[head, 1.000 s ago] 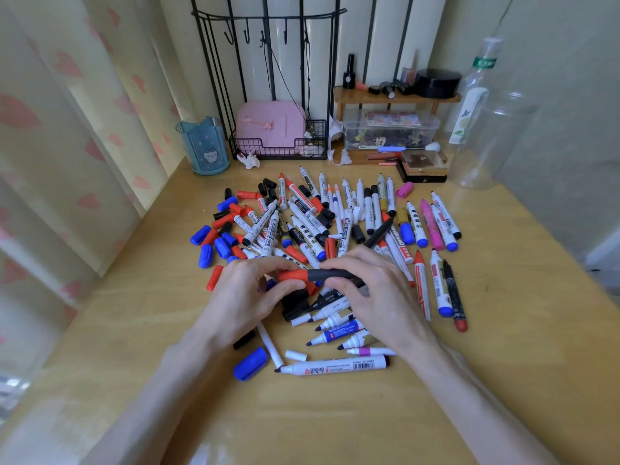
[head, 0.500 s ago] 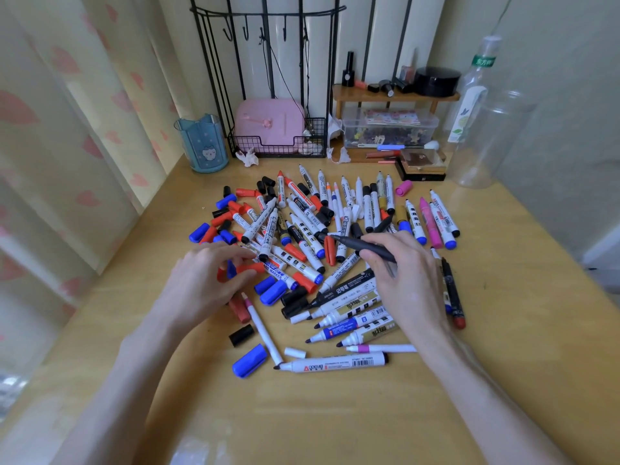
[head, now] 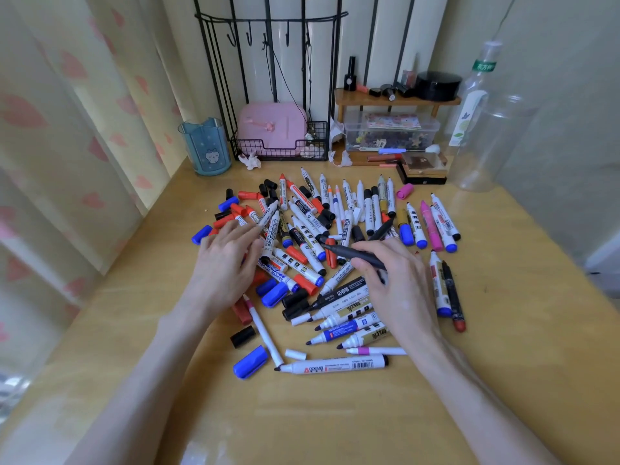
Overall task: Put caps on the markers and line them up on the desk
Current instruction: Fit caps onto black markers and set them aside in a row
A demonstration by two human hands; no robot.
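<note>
A big heap of markers [head: 312, 243] and loose caps covers the middle of the wooden desk [head: 335, 424]. My right hand [head: 396, 283] grips a slim black marker [head: 355, 255] with its uncapped tip pointing left over the heap. My left hand [head: 226, 263] lies flat with straight fingers on the heap's left side, touching red caps and white markers. Loose near me are a blue cap [head: 251, 361], a black cap [head: 242, 336] and a small white cap [head: 295, 354]. A long white marker [head: 335, 365] lies nearest me. Several capped markers [head: 436, 226] lie side by side at the right.
At the back stand a blue cup [head: 205, 147], a black wire rack [head: 278, 152] holding a pink box, a wooden shelf [head: 396, 100] over a clear plastic box [head: 391, 132], and a clear bottle [head: 483, 122]. A curtain hangs along the left edge.
My hands, joined on the black marker with a red piece at its end, have parted. The right keeps the marker; the left has moved up-left over the heap, now flat and holding nothing.
</note>
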